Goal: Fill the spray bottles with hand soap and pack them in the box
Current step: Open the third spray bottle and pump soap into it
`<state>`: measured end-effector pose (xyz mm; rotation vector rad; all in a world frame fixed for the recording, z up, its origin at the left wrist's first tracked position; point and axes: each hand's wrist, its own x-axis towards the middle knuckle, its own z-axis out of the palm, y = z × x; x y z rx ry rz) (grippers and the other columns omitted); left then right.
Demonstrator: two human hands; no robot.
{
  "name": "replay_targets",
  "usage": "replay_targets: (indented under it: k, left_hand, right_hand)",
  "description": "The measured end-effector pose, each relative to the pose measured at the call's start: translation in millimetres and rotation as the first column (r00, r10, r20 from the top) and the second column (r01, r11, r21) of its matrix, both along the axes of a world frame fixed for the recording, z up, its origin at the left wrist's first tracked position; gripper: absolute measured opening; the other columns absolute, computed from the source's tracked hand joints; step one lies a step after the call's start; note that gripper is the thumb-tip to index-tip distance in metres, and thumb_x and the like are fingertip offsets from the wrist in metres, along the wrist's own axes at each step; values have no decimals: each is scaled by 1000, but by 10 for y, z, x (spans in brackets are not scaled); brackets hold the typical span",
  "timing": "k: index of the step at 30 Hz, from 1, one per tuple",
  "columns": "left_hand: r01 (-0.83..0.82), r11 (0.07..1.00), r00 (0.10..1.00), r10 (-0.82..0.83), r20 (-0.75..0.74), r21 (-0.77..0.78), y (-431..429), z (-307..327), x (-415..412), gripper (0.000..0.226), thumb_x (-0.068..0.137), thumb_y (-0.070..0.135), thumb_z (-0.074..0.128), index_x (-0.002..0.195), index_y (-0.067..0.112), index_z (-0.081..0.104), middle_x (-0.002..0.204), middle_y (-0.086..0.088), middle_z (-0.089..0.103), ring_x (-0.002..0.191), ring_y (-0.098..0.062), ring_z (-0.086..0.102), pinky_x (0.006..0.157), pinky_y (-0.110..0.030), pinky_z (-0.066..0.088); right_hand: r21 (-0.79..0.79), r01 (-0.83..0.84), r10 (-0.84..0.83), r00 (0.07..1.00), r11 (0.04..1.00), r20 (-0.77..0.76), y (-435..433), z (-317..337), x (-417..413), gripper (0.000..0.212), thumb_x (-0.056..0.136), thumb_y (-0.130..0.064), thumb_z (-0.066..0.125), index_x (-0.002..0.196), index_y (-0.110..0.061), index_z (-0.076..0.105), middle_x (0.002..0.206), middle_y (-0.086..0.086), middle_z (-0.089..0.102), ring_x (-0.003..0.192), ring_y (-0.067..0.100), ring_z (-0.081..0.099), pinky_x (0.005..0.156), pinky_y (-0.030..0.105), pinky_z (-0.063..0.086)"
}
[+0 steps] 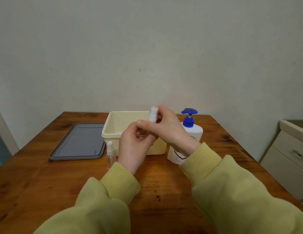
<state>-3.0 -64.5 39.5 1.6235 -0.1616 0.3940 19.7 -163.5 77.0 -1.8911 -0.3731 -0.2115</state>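
Near box point(128, 120): two spray bottles point(110, 155) point(152, 114).

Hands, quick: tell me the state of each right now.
Left hand: curled round the lower part of a small spray bottle, holding it.
Right hand: fingers pinching the top of the same bottle.

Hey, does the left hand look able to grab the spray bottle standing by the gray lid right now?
Probably not yet: the left hand grips the raised bottle. The standing spray bottle is just beside it, with nothing between.
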Motion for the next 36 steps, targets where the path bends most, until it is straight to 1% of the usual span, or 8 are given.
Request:
replay_targets:
  k: [5, 7, 14, 20, 26, 29, 32, 36]
  left_hand:
    - [-28, 999, 999, 27, -36, -31, 37, 4, 29, 21, 77, 16, 69, 94, 17, 57, 88, -5, 67, 82, -18, 66, 73, -33, 58]
    - [-35, 998, 998, 33, -45, -46, 44, -6, 42, 20, 76, 14, 70, 86, 22, 55, 85, -3, 66, 79, -17, 65, 74, -35, 57]
    - [-43, 999, 998, 43, -41, -7, 10, -49, 37, 22, 76, 17, 70, 93, 16, 56, 83, -4, 66, 77, -15, 65, 66, -25, 57]
    - [-33, 999, 997, 31, -64, -26, 33, -51, 34, 25, 77, 15, 70, 97, 14, 55, 91, -7, 67, 81, -17, 65, 67, -25, 56]
    - [-92, 994, 995, 94, -28, 63, 13, -50, 63, 23, 72, 23, 74, 84, 22, 54, 85, -4, 65, 84, -21, 65, 77, -42, 57]
    - [-77, 994, 996, 80, -32, 72, 9, -34, 52, 23, 72, 23, 73, 82, 23, 53, 84, -5, 64, 83, -22, 65, 77, -40, 57]
    - [-31, 1000, 998, 31, -47, 2, 17, 10, 46, 24, 74, 18, 73, 90, 15, 55, 84, -7, 65, 79, -21, 65, 69, -32, 57]
    - [-63, 998, 997, 63, -41, -1, 23, -2, 67, 23, 72, 16, 74, 83, 20, 54, 80, -4, 64, 81, -23, 65, 71, -37, 57]
  right_hand:
    - [149, -126, 134, 990, 981, -47, -99, 60, -20, 37, 85, -12, 64, 120, -13, 52, 114, 4, 65, 101, 13, 63, 85, 20, 51]
    - [149, -148, 151, 989, 978, -5, -105, 66, -26, 32, 86, -5, 61, 115, -15, 55, 107, 4, 68, 98, 14, 64, 86, 21, 51]
    - [36, -19, 19, 1000, 999, -5, -44, 35, 32, 32, 73, -16, 77, 88, -16, 49, 78, -2, 54, 66, 6, 52, 52, 6, 44]
    - [103, -162, 171, 982, 981, -86, -122, 80, 9, 37, 87, -9, 61, 123, -11, 52, 111, 4, 64, 98, 12, 62, 85, 22, 51]
    - [35, 29, -30, 999, 999, 24, -38, 12, 18, 25, 76, -15, 75, 86, -18, 52, 81, 2, 58, 77, 14, 57, 64, 20, 49]
    - [55, 66, -67, 998, 996, 3, -38, 16, 4, 31, 75, -22, 76, 93, -18, 52, 78, -2, 57, 70, 9, 56, 59, 15, 48]
    - [98, -94, 103, 990, 991, -92, -110, 66, -17, 40, 84, -19, 67, 120, -12, 52, 105, 0, 65, 92, 8, 63, 74, 11, 51]
    - [58, -172, 175, 983, 983, -47, -134, 72, -17, 21, 89, -7, 58, 109, -15, 57, 100, 1, 67, 95, 14, 65, 85, 28, 54]
